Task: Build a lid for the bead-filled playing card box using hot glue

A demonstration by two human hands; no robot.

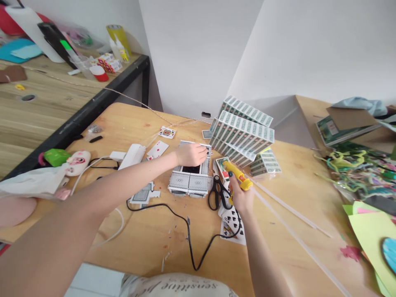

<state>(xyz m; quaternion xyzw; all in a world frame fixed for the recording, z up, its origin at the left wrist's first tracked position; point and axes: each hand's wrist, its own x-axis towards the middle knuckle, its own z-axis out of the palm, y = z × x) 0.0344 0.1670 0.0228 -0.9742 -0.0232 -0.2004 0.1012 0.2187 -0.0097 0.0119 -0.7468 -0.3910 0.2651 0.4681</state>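
Note:
A structure made of grey-backed playing cards [189, 182] lies on the wooden table, with a dark opening in its middle. My left hand [192, 154] rests at its upper right part, fingers bent together; what they hold, if anything, is hidden. In my right hand [241, 194] is a yellow glue gun [237, 175], its nozzle pointing up and left, beside a card box [222, 167]. Black-handled scissors [218, 192] lie between the card structure and my right hand. Loose face-up cards [232, 225] are under and below the right hand.
Stacked card boxes [243, 132] stand behind the right hand. A black cable [188, 231] curves across the front. Glue sticks [287, 206] extend rightwards. A white power strip [132, 156] and loose cards [158, 149] lie left of the structure. Coloured paper [371, 231] is at far right.

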